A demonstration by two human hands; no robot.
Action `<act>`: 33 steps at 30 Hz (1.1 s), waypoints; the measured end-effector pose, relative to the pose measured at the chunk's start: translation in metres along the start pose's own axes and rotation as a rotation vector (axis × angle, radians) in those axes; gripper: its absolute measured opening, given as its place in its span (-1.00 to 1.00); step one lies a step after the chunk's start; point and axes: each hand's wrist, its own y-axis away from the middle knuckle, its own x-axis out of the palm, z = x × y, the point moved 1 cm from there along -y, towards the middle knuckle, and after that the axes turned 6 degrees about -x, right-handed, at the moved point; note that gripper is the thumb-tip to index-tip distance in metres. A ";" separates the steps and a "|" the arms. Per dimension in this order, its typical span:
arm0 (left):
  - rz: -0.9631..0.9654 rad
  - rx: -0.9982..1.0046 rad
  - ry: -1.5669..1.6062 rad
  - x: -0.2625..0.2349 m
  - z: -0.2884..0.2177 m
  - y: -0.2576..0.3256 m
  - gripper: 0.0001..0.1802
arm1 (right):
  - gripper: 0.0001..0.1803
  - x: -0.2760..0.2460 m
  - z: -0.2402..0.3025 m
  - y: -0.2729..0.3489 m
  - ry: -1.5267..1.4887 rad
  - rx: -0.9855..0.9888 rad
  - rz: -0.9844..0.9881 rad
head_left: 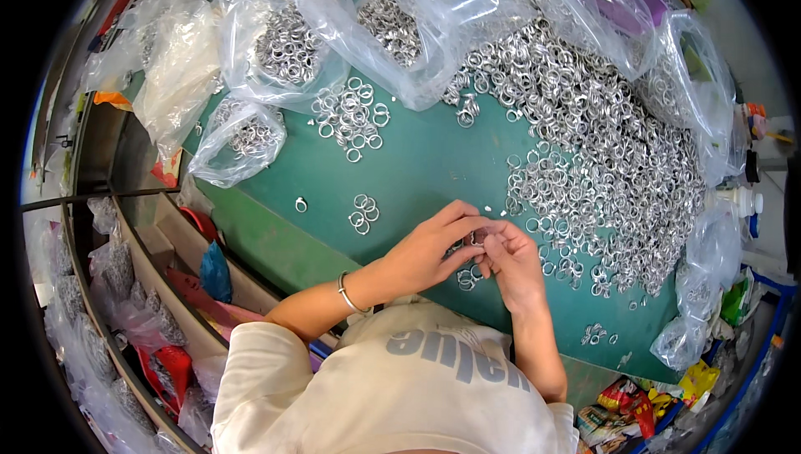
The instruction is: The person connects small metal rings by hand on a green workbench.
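Note:
My left hand [434, 245] and my right hand [511, 260] meet over the green table [417, 162], fingertips pinched together on a small silver ring [477, 238]. A few loose rings [467, 277] lie just under my hands. A big heap of silver rings [601, 137] spreads to the right and beyond. A small cluster of rings [363, 213] and a single ring [301, 204] lie to the left. I wear a thin bracelet on my left wrist.
Clear plastic bags of rings [288, 45] crowd the far and left side, one small bag [242, 137] near the table's left edge. More bags and red items sit on shelves at left. Bottles [743, 199] and colourful packets stand at right. Another person's hands show at top right.

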 end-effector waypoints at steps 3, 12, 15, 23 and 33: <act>-0.052 0.000 0.011 -0.013 0.001 -0.007 -0.62 | -0.81 0.001 0.005 0.001 0.190 -0.064 -0.054; -0.800 0.161 -0.456 -0.132 -0.005 -0.105 -0.45 | -0.83 -0.002 0.021 0.006 0.520 -0.159 -0.136; -0.891 0.339 -0.444 -0.122 -0.016 -0.104 -0.40 | -0.82 -0.016 0.031 0.003 0.919 -0.407 -0.320; -0.140 0.234 -0.482 -0.012 0.017 -0.082 -0.65 | -0.53 -0.010 0.032 -0.026 1.728 -0.728 -0.223; -0.098 0.298 -0.448 -0.006 0.025 -0.100 -0.78 | -0.58 -0.050 0.038 -0.012 1.790 -0.623 -0.432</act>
